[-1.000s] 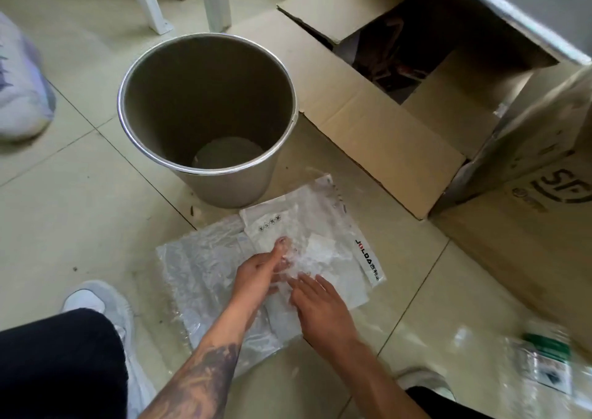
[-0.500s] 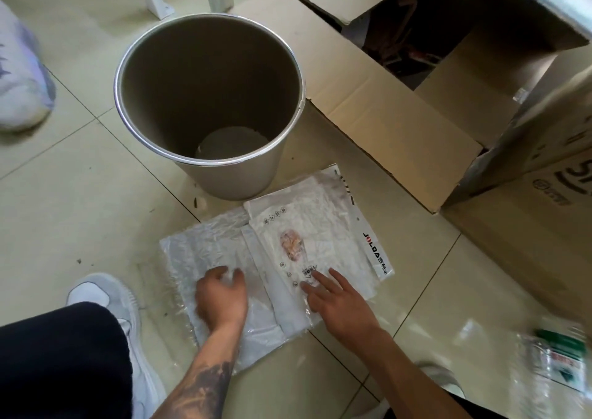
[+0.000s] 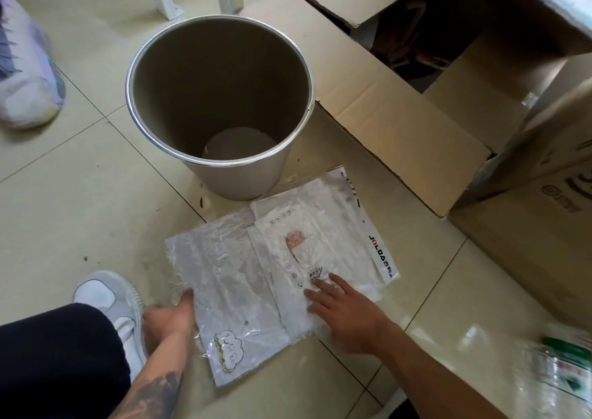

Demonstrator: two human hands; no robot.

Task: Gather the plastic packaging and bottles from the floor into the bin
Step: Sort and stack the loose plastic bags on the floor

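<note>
1. Head view: a round metal bin [image 3: 221, 105] stands upright on the tiled floor [image 3: 80, 194], its mouth open and nothing but its pale bottom showing inside.
2. Just near of the bin, several sheets of clear and white plastic packaging [image 3: 275, 268] lie flat and overlapping on the tiles; one strip at the right edge carries black lettering, and a cloud-shaped sticker shows at the near corner.
3. The left hand [image 3: 169, 319] is at the near left edge of the packaging, fingers curled at that edge; whether it actually grips the sheet I cannot tell.
4. The right hand [image 3: 346, 309] lies open and flat, fingers spread, pressing on the near right part of the packaging and holding nothing.
5. A plastic bottle [image 3: 563, 374] with a green label lies blurred at the near right corner, well apart from the bin.
6. An open cardboard box [image 3: 400, 108] sits to the right of the bin, one flap touching the bin's side.
7. A grey and white shoe [image 3: 112, 306] rests beside the left hand.
</note>
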